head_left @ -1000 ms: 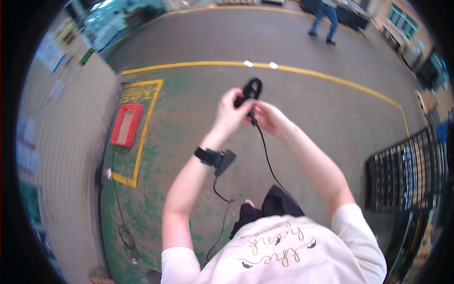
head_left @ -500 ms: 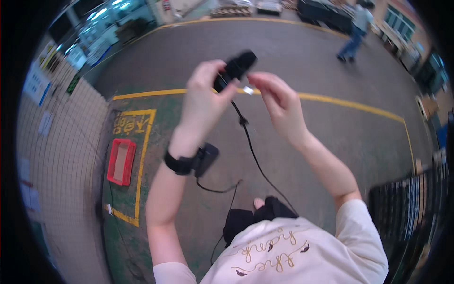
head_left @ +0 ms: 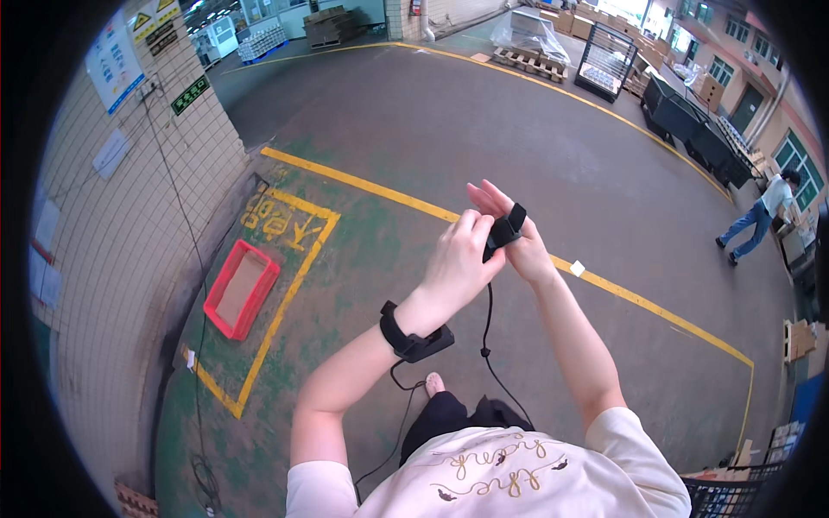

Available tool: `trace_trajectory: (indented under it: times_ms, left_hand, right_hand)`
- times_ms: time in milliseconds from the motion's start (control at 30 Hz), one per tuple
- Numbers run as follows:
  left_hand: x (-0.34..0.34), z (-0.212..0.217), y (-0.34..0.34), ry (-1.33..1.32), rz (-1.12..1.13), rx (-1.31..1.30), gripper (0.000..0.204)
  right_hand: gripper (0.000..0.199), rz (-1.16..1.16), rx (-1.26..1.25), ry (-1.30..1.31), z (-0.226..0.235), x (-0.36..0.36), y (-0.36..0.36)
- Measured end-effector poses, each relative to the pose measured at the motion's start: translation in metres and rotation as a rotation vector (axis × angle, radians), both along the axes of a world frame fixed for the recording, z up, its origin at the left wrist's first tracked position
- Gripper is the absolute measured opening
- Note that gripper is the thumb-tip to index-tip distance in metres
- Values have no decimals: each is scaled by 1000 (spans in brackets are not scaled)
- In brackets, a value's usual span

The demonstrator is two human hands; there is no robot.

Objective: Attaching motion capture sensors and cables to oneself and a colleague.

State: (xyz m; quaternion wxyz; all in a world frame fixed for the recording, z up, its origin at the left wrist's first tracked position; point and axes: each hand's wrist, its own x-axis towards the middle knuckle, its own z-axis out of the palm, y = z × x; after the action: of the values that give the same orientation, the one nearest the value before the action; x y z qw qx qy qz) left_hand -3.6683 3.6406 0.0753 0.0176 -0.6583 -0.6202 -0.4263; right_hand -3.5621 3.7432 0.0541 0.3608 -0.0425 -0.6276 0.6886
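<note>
My left hand (head_left: 458, 259) grips a black strap with a small box-like unit (head_left: 506, 231). The strap lies against my right hand (head_left: 525, 250), around its palm or just above the wrist; how far it wraps is hidden. The right fingers are stretched out beyond it, partly behind the left hand. From the held unit a black cable (head_left: 486, 328) with a knot hangs toward my body. On my left wrist sits a similar black strapped unit (head_left: 418, 340), and its own thin cable (head_left: 399, 376) runs down beside my legs.
A red crate (head_left: 241, 289) stands on the floor at the left, inside yellow lines beside a tiled wall (head_left: 129, 259). A person (head_left: 764, 216) is at the far right. Pallets (head_left: 531, 65) and a wire cage (head_left: 607, 62) stand at the back; another cable lies along the wall.
The black strapped unit has gone from in front of my right fingers onto that hand. Both hands have come together. My view has swung, so the person appears farther right.
</note>
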Motion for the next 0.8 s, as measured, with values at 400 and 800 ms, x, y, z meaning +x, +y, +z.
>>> trace_trajectory:
  times_ms: [400, 800]
  left_hand:
    - [-151, -42, 222, 18, 66, -2, 37]
    - [-382, -16, 383, 55, 422, 27, 43]
  right_hand:
    - [63, 2, -101, -49, -18, -170, 223]
    - [70, 84, 263, -374, 7, -449, 413]
